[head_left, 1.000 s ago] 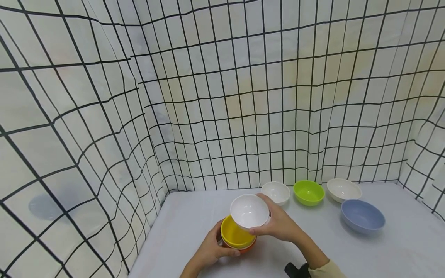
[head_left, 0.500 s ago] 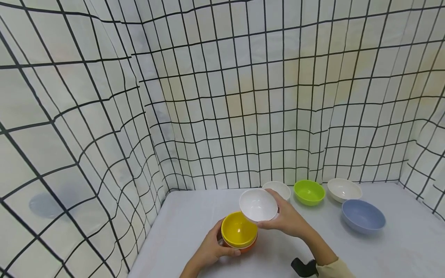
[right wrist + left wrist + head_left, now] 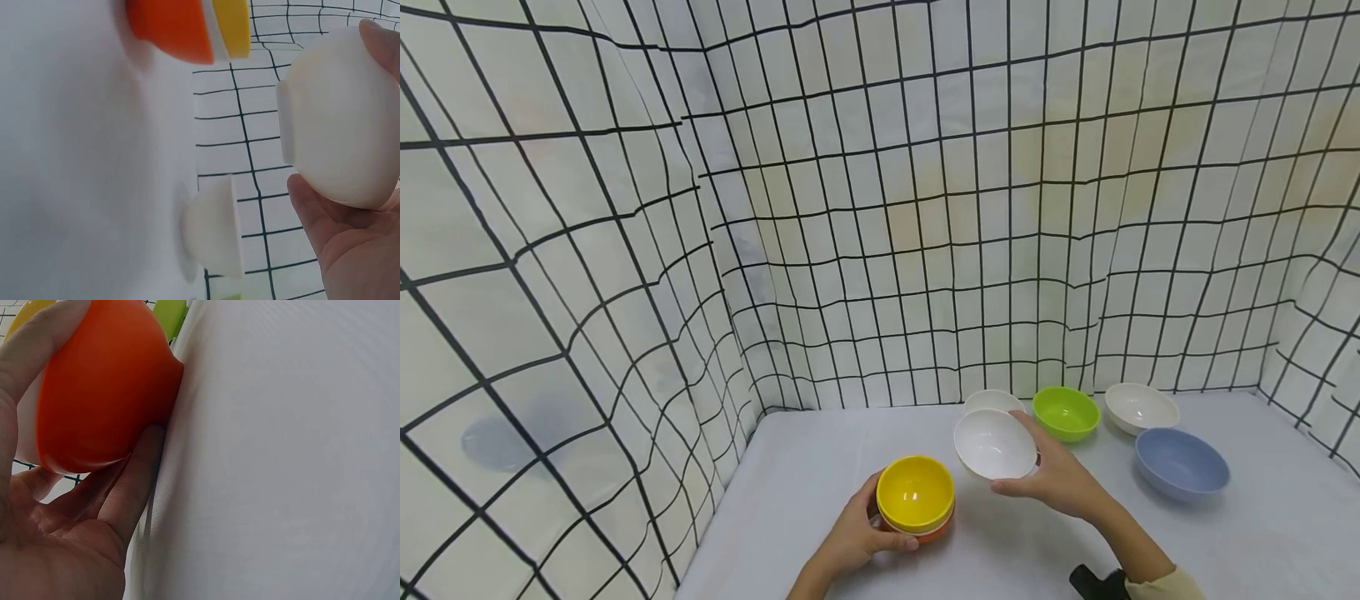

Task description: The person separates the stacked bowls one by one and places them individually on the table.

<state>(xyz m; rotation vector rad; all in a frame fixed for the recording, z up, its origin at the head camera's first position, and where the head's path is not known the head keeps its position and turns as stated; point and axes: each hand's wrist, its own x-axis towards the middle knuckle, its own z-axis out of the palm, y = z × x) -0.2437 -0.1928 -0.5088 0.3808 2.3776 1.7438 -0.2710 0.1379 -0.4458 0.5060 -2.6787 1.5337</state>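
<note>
My left hand [image 3: 859, 527] curls round a stack of nested bowls on the table. On top sits a yellow bowl [image 3: 916, 492]; under it show a white rim and an orange bowl [image 3: 106, 387]. In the left wrist view the thumb and fingers lie on the orange bowl's side. My right hand [image 3: 1060, 473] grips a white bowl [image 3: 995, 445] by its side, to the right of the stack. The right wrist view shows this white bowl [image 3: 344, 119] lifted off the table, its foot facing the cloth. It hangs apart from the yellow bowl.
Along the back stand another white bowl [image 3: 992, 400], partly hidden by the held one, a green bowl [image 3: 1066, 414] and a wider white bowl [image 3: 1141, 409]. A blue bowl [image 3: 1182, 464] stands nearer on the right. White cloth walls with a black grid [image 3: 925, 250] enclose the table [image 3: 820, 450].
My right hand has carried the white bowl to the right, away from above the stack, uncovering the yellow bowl. The left hand and the stack have stayed in place.
</note>
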